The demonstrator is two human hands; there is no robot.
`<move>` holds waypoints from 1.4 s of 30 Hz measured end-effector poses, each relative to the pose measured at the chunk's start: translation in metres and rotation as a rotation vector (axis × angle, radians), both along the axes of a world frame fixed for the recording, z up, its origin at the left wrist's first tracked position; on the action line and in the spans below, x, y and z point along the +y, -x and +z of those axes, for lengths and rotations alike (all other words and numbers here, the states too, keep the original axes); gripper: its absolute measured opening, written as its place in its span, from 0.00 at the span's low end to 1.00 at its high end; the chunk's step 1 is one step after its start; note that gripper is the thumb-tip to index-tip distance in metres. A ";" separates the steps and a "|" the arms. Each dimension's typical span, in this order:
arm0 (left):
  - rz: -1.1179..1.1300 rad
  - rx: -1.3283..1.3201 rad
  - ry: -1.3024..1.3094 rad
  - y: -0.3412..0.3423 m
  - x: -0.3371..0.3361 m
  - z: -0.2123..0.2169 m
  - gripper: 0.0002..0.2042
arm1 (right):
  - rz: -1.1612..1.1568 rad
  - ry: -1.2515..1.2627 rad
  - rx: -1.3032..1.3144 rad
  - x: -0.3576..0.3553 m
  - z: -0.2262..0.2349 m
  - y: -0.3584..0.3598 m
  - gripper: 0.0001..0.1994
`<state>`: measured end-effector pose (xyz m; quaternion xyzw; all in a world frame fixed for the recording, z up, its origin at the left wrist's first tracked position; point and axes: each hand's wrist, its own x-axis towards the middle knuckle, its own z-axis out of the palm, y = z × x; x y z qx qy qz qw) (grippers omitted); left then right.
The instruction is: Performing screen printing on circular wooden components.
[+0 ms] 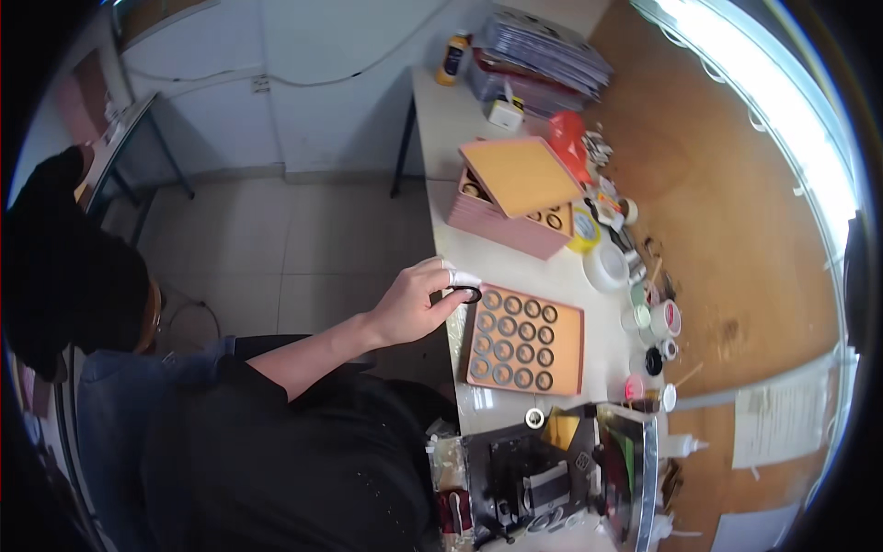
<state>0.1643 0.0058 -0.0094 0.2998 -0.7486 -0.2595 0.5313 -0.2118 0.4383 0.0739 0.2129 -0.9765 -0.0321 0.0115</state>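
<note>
1. With the picture's top edge as twelve o'clock, the left hand (412,308) reaches in from nine o'clock, thumb and fingertips pinched on a black ring (476,296); white covers (465,278) sheathe the fingertips. The right hand does not show, so I cannot tell its state.
2. The black ring is at the tray's (571,345) eleven o'clock corner; whether it touches the tray wall is unclear.
3. Sixteen dark rings (519,331) lie in the tray, four by four, with a bare strip along its three o'clock side. Judging from this, the grid looks complete and the pinched ring is the one piece in handling; which rings are finished cannot be told.
4. More rings show inside a pink tray stack (506,233) toward twelve o'clock, under a skewed peach panel (532,175), so further pieces may be left.
5. The rings are flat, round and open-centred, greyish in the tray; the material is unclear. The tray is shallow and rectangular, with a matt peach floor and pink rim, on the pale, smooth bench (602,333).
6. At the tray's six o'clock side sit a pale ring (527,419), a gold-coloured square plate (563,430) and dark equipment (501,460) with metallic parts.
</note>
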 end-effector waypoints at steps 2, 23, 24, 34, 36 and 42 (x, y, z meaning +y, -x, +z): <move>0.063 0.013 -0.042 -0.021 0.002 -0.005 0.11 | 0.063 0.094 0.038 -0.024 0.001 -0.015 0.12; -0.163 0.003 -0.217 0.030 0.005 -0.031 0.11 | -0.285 0.840 0.295 0.032 -0.163 -0.142 0.11; -0.290 -0.028 -0.252 0.053 0.016 -0.029 0.11 | -0.324 0.894 0.211 0.038 -0.175 -0.143 0.09; -1.074 -0.094 0.117 0.207 0.131 -0.022 0.10 | -0.540 0.733 0.534 0.025 -0.193 -0.155 0.14; -1.102 -0.142 0.199 0.207 0.139 -0.023 0.10 | -0.526 0.745 0.539 0.024 -0.193 -0.156 0.14; -1.097 -0.230 0.294 0.198 0.145 -0.029 0.11 | -0.538 0.742 0.545 0.018 -0.185 -0.156 0.13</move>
